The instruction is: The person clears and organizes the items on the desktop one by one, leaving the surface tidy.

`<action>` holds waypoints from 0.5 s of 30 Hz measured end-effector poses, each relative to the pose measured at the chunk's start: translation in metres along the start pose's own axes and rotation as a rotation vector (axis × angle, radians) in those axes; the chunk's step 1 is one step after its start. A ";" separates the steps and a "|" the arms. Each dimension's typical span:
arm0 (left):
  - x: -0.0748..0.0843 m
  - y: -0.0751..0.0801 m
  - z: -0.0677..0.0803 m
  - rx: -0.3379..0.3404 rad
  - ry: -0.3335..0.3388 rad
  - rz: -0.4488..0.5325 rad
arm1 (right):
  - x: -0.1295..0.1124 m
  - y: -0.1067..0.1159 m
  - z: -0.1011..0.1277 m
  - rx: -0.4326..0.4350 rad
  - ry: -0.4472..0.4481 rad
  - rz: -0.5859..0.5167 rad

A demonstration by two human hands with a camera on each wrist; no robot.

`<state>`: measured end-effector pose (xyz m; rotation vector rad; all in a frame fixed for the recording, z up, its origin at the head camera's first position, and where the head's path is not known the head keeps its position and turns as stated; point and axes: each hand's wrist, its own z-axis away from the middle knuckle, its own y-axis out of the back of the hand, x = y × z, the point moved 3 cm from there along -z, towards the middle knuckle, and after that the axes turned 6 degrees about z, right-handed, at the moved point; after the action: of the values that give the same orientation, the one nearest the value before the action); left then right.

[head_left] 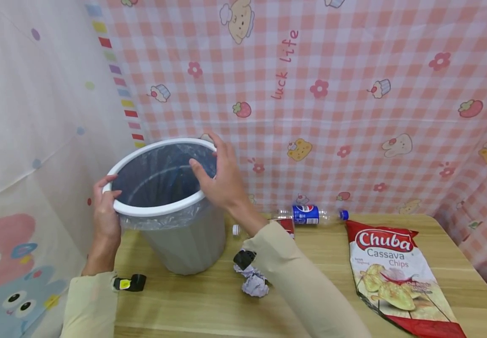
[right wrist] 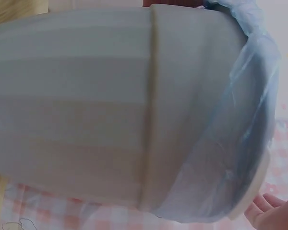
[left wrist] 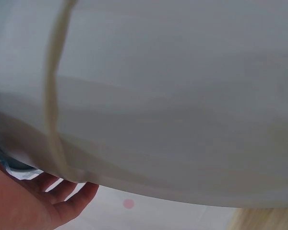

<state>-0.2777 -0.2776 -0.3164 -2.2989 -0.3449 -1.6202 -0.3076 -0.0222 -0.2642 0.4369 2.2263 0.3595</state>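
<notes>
Holding the bin (head_left: pixel 171 206) rim, left hand (head_left: pixel 106 213) at 9 o'clock, right hand (head_left: pixel 222 180) at 3 o'clock; both grip it. A hard pull could tip it or slip the bag (head_left: pixel 163 220) loose.

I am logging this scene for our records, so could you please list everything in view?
Waste bin: one, grey with white rim ring, back left of table.
Bin liner: one, translucent blue, inside the bin, edge folded out under the ring.
Pepsi bottle: one, clear with blue label, lying at the table's back edge.
Chuba Cassava Chips bag: one, red and white, lying flat, right.
Crumpled paper: one, white, near the bin's base.
Table: one, light wood.
Left hand: grips the rim's left side.
Right hand: grips the rim's far right side.
</notes>
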 end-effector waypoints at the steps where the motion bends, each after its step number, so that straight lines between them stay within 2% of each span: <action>1: 0.000 0.000 0.000 0.001 -0.001 0.002 | 0.000 0.002 0.000 0.005 0.008 0.003; 7: 0.001 0.000 0.000 0.001 0.009 -0.010 | 0.001 0.011 0.003 0.024 0.037 0.014; 15: 0.001 0.001 0.000 0.004 0.007 -0.004 | 0.005 0.023 0.011 0.034 0.027 -0.088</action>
<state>-0.2777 -0.2784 -0.3157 -2.2909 -0.3515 -1.6275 -0.2974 0.0019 -0.2652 0.3524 2.2722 0.2823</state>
